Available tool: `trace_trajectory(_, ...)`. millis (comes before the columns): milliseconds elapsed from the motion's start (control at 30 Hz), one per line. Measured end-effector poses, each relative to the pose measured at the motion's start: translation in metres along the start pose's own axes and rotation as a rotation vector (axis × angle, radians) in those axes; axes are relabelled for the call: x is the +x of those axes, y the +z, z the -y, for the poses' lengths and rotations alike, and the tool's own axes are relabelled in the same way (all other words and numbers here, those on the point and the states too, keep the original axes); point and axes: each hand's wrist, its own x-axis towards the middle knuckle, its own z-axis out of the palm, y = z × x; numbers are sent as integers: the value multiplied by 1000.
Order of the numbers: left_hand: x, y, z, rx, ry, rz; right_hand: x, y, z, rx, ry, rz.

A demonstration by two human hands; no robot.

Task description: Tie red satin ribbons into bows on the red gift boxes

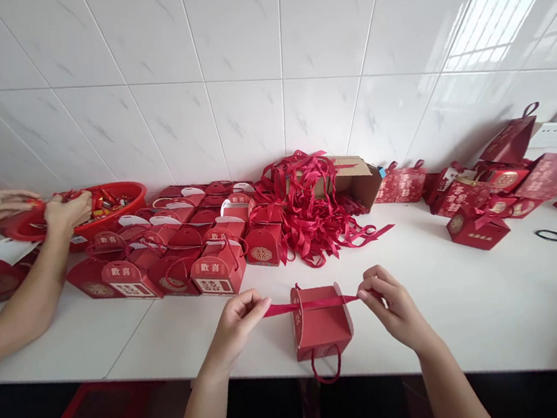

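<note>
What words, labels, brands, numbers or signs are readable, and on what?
"歡喜": flap of the front-row box at right end.
"歡喜": flap of the box two to its left.
Too small or blurred: characters on both boxes' white panels; gold emblem on the box beside the ribbon pile; gold lettering on the small right-hand box.
Nearest box: none readable.
No readable brands or numbers.

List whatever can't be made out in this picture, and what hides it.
Head view: the inside of the red box between the hands; its panels hide it.
Head view: how far the ribbon runs inside the left hand and right hand; they cover it.
Head view: part of the cardboard box; a ribbon heap covers it.
Head view: most of the co-worker; cut off by the left edge.
</note>
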Motion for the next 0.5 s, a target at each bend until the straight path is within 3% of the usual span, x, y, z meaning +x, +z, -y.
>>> trace_trajectory(133, 0, 3, 0, -10, -12, 24, 2, 12, 3, 236, 186, 0)
trace_trajectory(333, 1, -3, 6, -162, -54, 35, 4, 26, 6, 831, 415, 88)
trace_trajectory(400, 2, -5, 9, -176, -60, 42, 6, 31, 4, 862, 465, 119)
trace_trajectory(500, 1, -4, 18, -124, -81, 35, 8, 38, -2, 664, 488, 92)
